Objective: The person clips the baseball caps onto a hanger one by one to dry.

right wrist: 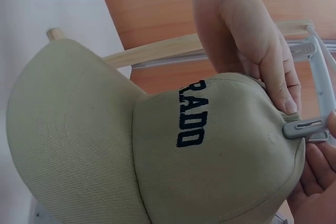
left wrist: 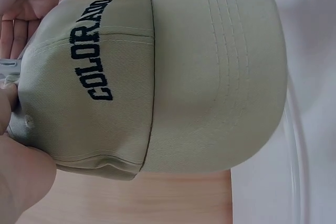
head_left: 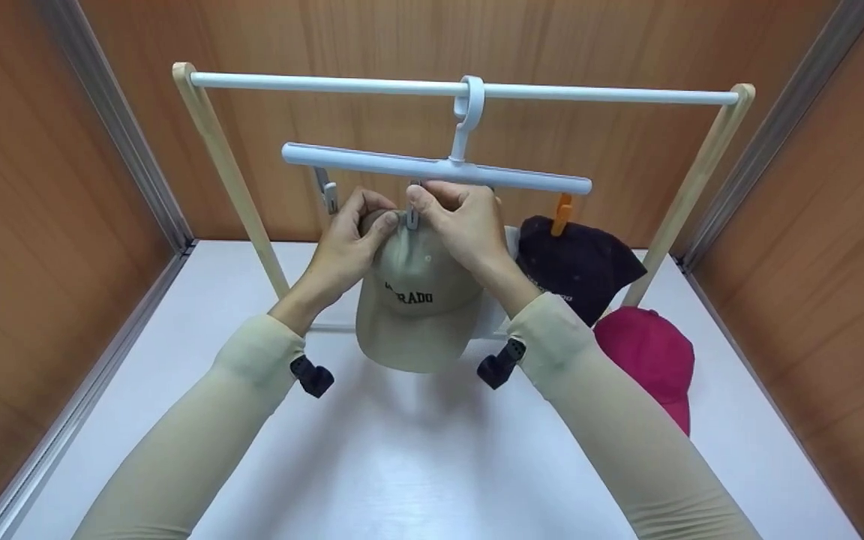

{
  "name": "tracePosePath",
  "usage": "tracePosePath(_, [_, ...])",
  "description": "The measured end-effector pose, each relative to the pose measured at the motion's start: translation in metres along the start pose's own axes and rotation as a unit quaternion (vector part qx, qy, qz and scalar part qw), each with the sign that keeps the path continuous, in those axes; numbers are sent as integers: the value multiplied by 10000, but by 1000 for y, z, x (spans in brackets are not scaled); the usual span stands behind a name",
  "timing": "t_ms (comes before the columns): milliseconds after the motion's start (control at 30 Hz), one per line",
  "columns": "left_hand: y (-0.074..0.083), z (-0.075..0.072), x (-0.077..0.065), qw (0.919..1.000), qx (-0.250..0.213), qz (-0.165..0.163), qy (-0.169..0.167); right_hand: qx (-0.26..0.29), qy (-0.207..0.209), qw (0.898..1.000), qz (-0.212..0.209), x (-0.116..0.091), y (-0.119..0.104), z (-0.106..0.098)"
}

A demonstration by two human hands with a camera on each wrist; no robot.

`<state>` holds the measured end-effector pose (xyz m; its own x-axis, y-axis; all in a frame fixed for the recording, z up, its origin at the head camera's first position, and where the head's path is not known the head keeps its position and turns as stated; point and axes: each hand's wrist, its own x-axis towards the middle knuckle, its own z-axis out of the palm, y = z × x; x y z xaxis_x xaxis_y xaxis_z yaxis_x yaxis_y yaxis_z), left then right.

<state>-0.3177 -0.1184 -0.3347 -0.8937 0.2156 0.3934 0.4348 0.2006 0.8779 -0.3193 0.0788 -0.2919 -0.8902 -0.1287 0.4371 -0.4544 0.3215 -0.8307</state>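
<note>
Khaki cap (head_left: 424, 277), centre frame, points brim down, long axis near vertical, its crown top meeting a grey clip (head_left: 412, 218); the left hand (head_left: 349, 238) pinches fabric just left, the right hand (head_left: 469, 225) the clip's upper end.

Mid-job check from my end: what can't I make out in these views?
Head: part of the red cap, covered by the right sleeve.
Head: most of the pale item, behind the tan cap and right arm.
Head: the writing on the dark cap, too small to read.
Left wrist: the rest of the grey clip, cut by the left edge.
Right wrist: part of the right grip, cut by the right edge.
</note>
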Motion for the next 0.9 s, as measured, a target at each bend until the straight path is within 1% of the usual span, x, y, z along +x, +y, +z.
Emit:
tracePosePath(133, [-3,-2,0,9999,142,-38,27,-36,-73,9999,-101,-2,1,0])
tracePosePath(333, [-6,-3,0,9995,288,96,69,-186,-49,9992,-357,-2,4,2])
tracePosePath(533, [-10,-3,1,9992,319,241,84,-169,-150,9987,-459,-3,7,0])
tracePosePath(667, [-13,-3,1,9990,338,261,98,-154,-230,9978,-601,-5,10,-6])
tracePosePath(767, [-14,-5,1,9991,351,220,118,-297,-299,9966,-706,-8,12,-12])
tracePosePath(900, [-15,-7,-1,9990,343,252,162,-409,-383,9953,-794,-13,17,-21])
